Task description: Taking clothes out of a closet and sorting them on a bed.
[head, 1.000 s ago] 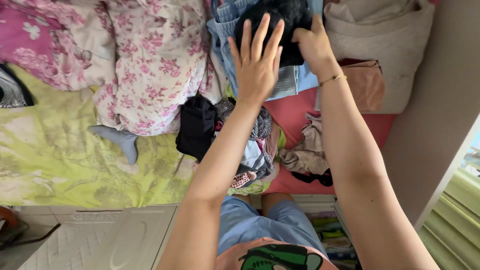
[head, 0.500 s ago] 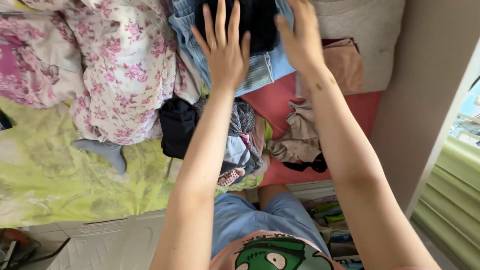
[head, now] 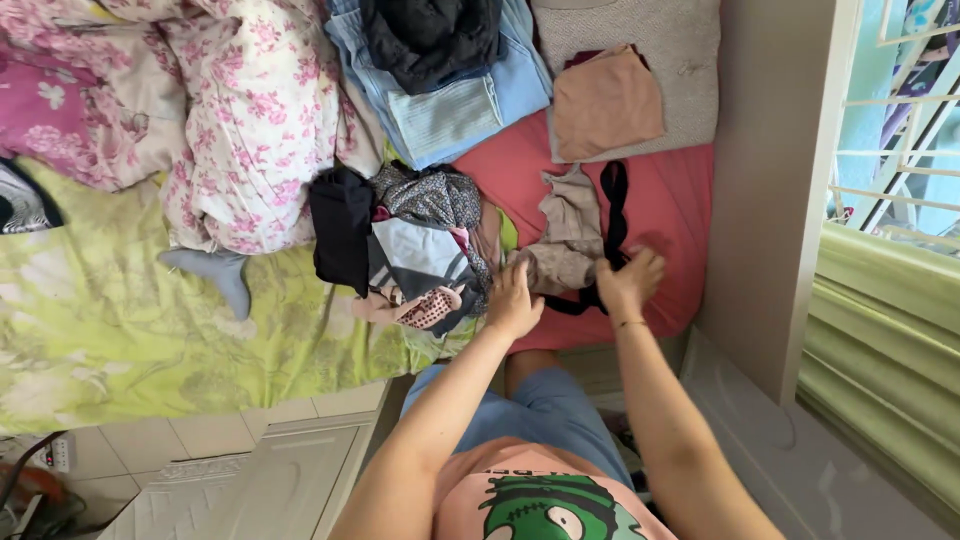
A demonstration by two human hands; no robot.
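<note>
Right hand (head: 628,283) grips black garment (head: 612,215); left hand (head: 514,299) clenches beige garment (head: 568,235). Tangled straps could snag, dragging both.

Both hands (head: 570,290) on beige garment (head: 570,235)

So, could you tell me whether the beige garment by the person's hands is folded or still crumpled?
Crumpled. The beige garment lies bunched and creased on the red sheet, unlike the flat folded peach piece above it.
</note>
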